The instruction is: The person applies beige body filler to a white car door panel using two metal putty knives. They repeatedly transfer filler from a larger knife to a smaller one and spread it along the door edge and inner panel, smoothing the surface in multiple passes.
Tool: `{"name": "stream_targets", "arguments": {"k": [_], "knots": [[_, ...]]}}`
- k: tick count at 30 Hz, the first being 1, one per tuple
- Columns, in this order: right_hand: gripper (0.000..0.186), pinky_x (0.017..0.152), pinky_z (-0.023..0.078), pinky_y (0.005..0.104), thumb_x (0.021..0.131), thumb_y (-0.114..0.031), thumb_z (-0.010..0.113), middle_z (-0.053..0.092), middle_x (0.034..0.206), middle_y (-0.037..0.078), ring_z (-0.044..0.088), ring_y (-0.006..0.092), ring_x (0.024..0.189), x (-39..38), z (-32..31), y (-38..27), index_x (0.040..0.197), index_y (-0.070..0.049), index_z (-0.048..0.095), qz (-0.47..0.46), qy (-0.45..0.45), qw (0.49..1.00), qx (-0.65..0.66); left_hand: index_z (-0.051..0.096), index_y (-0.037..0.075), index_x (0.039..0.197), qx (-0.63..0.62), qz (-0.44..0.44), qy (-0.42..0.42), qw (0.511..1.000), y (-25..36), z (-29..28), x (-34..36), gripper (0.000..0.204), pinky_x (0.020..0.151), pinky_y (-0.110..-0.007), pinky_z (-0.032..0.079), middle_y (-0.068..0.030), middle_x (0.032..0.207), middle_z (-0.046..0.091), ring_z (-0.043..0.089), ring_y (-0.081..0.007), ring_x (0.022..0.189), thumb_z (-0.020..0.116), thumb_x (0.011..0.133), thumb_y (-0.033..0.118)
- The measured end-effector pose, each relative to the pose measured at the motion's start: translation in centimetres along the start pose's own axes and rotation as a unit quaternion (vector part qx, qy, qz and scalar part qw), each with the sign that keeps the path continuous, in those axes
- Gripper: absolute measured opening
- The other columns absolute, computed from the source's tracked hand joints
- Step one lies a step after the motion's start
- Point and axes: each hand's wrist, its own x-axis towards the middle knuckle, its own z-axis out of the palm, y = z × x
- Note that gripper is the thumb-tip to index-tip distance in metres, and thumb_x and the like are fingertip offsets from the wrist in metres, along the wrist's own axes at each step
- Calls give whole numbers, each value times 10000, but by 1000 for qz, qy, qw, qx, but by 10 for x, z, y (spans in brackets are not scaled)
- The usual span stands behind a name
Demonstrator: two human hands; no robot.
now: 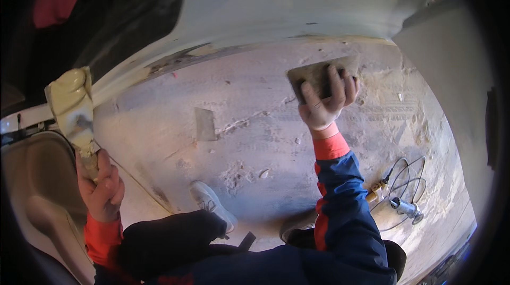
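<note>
My left hand (102,189) grips the handle of a wide putty knife (77,120), its blade raised at the left and loaded with a thick lump of cream-coloured paste (71,83). My right hand (324,104) is closed on a thin, flat, grey-brown rectangular spreader (303,75), held at the right of centre, just below the lower edge of a pale car body panel (265,3). A small grey rectangular piece (204,124) lies on the dusty, marked floor (255,152) between my hands.
A brown door trim (37,179) stands close at my left; a pale curved panel (446,83) is at the right. A cylindrical power tool (405,208), its looped cable and a yellowish socket (376,189) lie on the floor by my right arm. My white shoe (212,205) shows below.
</note>
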Motion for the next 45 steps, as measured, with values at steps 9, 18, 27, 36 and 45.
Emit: {"name": "stream_targets", "arguments": {"k": [9,18,27,36,45], "knots": [[312,1100,212,428,764,-344,729,579,1278,-105,402,218,1203,1,68,-92,1044,-481,717,-29,6,998,-57,311,111,1452,-124,24,-46,991,-1,-41,9,725,349,-157,285,-13,830,337,320,-46,527,594,825,-121],[305,1079,193,392,829,-253,673,574,1265,-78,387,200,1183,-3,108,-91,1062,-440,735,-26,-4,990,-141,223,145,1513,-147,-3,-13,989,-5,-91,2,869,328,-176,308,-11,787,353,338,-58,492,513,755,-163],[270,994,262,385,765,-271,713,566,1230,-84,402,203,1088,-10,70,-113,987,-423,738,-27,-45,994,-98,203,140,1528,-172,3,-46,984,-5,-116,-5,894,325,-161,323,-16,808,360,341,-53,490,485,735,-161],[327,990,440,374,867,32,562,596,1205,152,569,282,1089,13,57,-170,1188,14,625,254,46,951,169,216,175,1528,-140,-9,-22,990,-5,-97,6,954,340,-183,270,-18,805,366,290,-63,492,385,682,-231],[352,971,473,341,967,-85,500,600,1225,99,592,199,1127,29,32,-205,1307,5,508,703,87,427,562,113,188,1535,-179,3,-102,979,-13,-80,17,924,391,-218,362,-42,830,400,392,-77,541,511,771,-147]]}}
